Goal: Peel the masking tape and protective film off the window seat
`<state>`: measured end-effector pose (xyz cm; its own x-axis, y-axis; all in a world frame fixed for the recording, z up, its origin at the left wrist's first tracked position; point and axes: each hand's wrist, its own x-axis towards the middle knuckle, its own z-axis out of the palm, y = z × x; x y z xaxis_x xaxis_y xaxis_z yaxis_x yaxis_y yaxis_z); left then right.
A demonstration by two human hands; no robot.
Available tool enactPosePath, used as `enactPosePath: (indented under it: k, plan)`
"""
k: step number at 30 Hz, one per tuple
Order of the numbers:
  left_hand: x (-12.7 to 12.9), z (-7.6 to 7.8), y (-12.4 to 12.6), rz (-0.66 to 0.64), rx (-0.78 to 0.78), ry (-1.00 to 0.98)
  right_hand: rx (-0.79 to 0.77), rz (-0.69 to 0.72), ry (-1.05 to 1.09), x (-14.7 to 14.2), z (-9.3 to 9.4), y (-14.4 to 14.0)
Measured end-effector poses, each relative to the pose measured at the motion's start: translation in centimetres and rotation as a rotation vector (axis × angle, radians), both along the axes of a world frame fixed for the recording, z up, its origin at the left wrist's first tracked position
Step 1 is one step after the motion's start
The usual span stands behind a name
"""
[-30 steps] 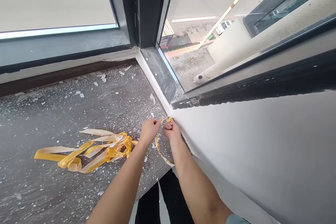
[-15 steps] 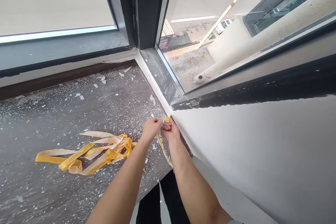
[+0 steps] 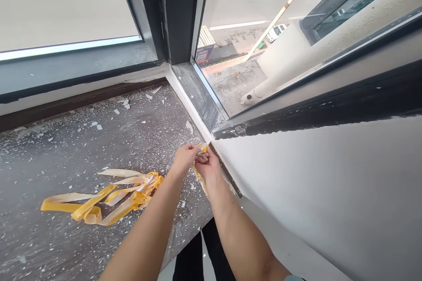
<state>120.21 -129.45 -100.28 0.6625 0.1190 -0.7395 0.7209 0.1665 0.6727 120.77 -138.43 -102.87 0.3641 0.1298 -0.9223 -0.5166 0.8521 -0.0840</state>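
I am seeing both hands closing on one yellow tape strip (image 3: 199, 174) at the edge of the white wall (image 3: 329, 193). The right hand (image 3: 205, 165) is gripping it in a fist, and the left hand (image 3: 183, 158), touching the right one at its 9 o'clock, is pinching the strip's end. The strip is hanging down toward 6 o'clock. At 8 o'clock from the hands a tangled tape pile (image 3: 108, 197) is lying on the dusty grey sill (image 3: 66, 149), among white paint flakes (image 3: 125, 103)
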Motion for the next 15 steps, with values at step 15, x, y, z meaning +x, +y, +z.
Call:
enactPosePath:
  k: [15]
  plan:
    - [2.1,2.4,2.1,-0.098,0.121,0.009,-0.020,0.038,-0.024,1.3,1.7,2.5]
